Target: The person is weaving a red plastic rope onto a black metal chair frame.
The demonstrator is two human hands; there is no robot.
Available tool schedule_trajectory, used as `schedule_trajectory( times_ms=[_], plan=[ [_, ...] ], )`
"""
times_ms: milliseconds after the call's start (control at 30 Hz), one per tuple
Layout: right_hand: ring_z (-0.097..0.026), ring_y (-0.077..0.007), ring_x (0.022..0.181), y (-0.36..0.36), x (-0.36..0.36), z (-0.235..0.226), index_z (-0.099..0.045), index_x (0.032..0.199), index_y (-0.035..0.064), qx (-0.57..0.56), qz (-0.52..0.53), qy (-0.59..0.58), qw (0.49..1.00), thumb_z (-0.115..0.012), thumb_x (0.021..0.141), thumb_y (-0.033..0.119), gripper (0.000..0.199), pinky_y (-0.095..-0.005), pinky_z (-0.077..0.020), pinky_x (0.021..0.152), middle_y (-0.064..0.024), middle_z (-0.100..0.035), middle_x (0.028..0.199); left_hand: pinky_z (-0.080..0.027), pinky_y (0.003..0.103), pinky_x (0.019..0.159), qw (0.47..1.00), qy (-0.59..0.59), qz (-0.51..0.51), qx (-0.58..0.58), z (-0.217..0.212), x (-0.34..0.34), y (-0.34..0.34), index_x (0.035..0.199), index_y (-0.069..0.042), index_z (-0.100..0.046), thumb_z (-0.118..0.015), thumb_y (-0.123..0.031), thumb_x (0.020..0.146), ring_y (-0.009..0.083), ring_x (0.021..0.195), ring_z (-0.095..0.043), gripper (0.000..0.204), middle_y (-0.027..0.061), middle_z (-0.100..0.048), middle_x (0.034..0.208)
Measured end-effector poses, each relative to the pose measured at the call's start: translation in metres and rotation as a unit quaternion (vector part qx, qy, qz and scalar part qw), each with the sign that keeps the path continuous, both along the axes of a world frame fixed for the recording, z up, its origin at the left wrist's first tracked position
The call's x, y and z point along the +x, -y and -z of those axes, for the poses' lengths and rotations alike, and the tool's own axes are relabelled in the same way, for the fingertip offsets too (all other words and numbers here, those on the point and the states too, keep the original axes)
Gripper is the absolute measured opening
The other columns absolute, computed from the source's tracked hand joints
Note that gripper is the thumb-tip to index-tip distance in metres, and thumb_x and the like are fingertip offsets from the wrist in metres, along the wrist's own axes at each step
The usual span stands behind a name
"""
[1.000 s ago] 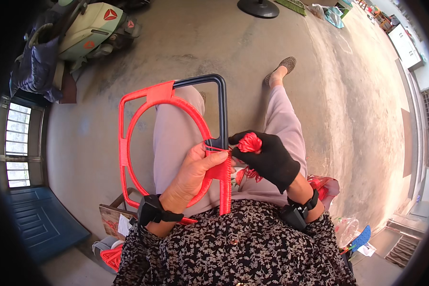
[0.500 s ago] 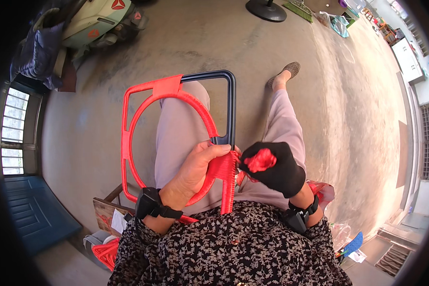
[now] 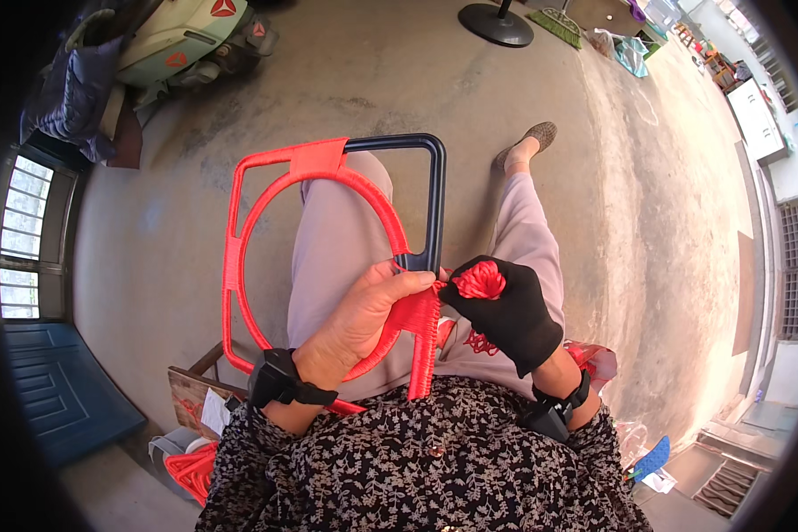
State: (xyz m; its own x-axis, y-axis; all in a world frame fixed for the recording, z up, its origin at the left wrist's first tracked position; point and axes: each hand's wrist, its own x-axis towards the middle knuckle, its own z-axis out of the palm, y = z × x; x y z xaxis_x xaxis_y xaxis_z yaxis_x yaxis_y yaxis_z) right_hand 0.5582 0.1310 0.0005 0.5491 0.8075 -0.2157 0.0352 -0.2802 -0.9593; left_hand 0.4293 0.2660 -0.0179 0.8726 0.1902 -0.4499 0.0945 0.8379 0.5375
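One bare left hand (image 3: 363, 306) was closed on a flat frame (image 3: 317, 160), its thumb pressed on the front beside an inner corner and its fingers mostly hidden behind. The frame stood over the person's lap, most of it reaching upward and to the left of that grip, its lower end running down to the patterned blouse (image 3: 417, 461). It had a rounded rectangular outline with a large ring (image 3: 402, 244) set inside, the two joined by broad bridges. Shiny red cord (image 3: 232, 262) covered most of it in close turns: the ring, the left side, part of the top, and the right side below the thumb, where a braided-looking ridge ran down the outer edge. Above the thumb, bare black tubing (image 3: 435, 195) rose straight, rounded the upper right corner and ran left until it met the red wrapping. Just above the thumb a small black web (image 3: 412, 262) filled the angle between ring and outline.

To the right of this grip, the black-gloved right hand (image 3: 505, 319) was closed around a bundle of cord (image 3: 481, 280), which bulged in glossy red folds from the top of the fist; more red loops (image 3: 479, 343) hung below it. Its fingertips were close to the frame's right side; whether they pinched a strand there could not be told. Beyond the left grip, a mauve trouser leg (image 3: 337, 257) showed through the ring.
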Motion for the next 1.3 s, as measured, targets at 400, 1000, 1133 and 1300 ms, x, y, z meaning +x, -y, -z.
schedule_trajectory(
  times_ms=[400,1000,1133,1300],
  plan=[
    [-0.066,-0.0138,0.076,0.003,0.015,0.005,-0.064,0.101,0.0041,0.068,-0.086,0.146,0.983,-0.075,0.072,0.009,0.031,-0.0278,-0.0520,0.068,-0.0091,-0.070,0.087,-0.051,0.026,0.078,1.000,-0.008,0.007,0.008,-0.002,0.000,-0.001,0.103,0.004,-0.061,-0.058,-0.011,0.088,0.0120,0.083,-0.064,0.021,0.0075,-0.066,0.094],
    [-0.064,-0.0255,0.068,-0.049,0.032,-0.040,-0.061,0.084,0.0152,0.014,-0.224,0.502,0.835,-0.066,0.072,0.019,0.014,-0.0356,-0.0496,0.058,-0.0032,-0.062,0.076,-0.056,0.029,0.066,0.999,-0.006,-0.027,0.031,-0.005,0.004,0.009,0.104,0.000,-0.061,-0.062,-0.009,0.088,0.0123,0.075,-0.065,0.019,0.0059,-0.066,0.091],
    [-0.065,-0.0214,0.071,-0.057,0.038,-0.043,-0.067,0.097,0.0146,-0.032,-0.248,0.464,0.850,-0.071,0.066,0.006,0.032,-0.0304,-0.0515,0.066,-0.0066,-0.065,0.082,-0.055,0.029,0.066,0.997,-0.034,-0.059,0.019,0.004,0.009,0.008,0.101,0.000,-0.062,-0.064,-0.012,0.088,0.0126,0.075,-0.065,0.018,0.0049,-0.066,0.088],
    [-0.059,-0.0068,0.084,-0.015,0.062,-0.016,-0.064,0.108,0.0025,0.058,-0.032,0.077,0.995,-0.074,0.078,0.009,0.031,-0.0242,-0.0483,0.079,-0.0026,-0.067,0.091,-0.054,0.028,0.067,1.000,-0.024,-0.019,-0.001,0.005,0.004,-0.001,0.094,-0.001,-0.064,-0.063,-0.017,0.088,0.0136,0.074,-0.065,0.018,0.0055,-0.066,0.081]
  ],
)
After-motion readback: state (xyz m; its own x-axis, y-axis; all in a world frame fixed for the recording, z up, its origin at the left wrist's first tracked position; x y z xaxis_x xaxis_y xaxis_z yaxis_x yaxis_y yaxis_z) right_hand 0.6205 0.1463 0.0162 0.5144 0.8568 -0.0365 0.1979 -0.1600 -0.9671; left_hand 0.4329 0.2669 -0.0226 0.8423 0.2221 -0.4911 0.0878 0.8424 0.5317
